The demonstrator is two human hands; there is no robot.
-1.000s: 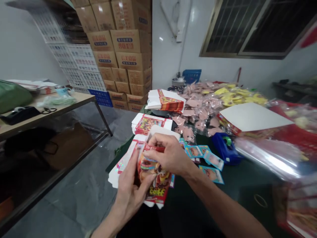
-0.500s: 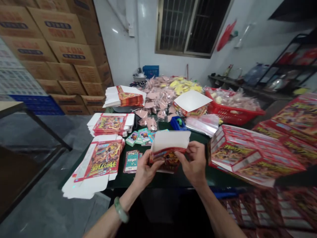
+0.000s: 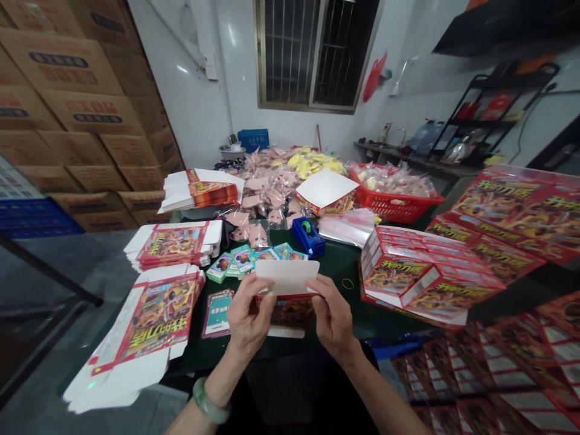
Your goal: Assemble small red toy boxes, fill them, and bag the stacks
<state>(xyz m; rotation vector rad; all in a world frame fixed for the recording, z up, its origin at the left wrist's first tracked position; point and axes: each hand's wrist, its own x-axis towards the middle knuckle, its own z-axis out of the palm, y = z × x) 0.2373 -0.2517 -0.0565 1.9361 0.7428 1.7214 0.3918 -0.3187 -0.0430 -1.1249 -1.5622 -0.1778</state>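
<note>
Both my hands hold one small red printed carton [image 3: 288,305] just above the dark green table [image 3: 338,266]. Its white flap stands up at the top. My left hand [image 3: 248,317], a green bangle on its wrist, grips the carton's left side with thumb and fingers closed. My right hand [image 3: 333,317] pinches the right side the same way. A stack of flat unfolded cartons [image 3: 149,320] lies to the left. Small card packs [image 3: 244,258] lie just beyond the carton.
Folded red boxes [image 3: 408,272] are piled at the right, more below them. A blue tape dispenser [image 3: 308,235], pink and yellow bagged items [image 3: 281,181], and a red basket [image 3: 399,202] sit farther back. Brown shipping boxes [image 3: 81,109] are stacked at the left wall.
My view has swung right, from the flat stack to the table's middle. The carton has come with my hands and now stands opened, its white flap up.
</note>
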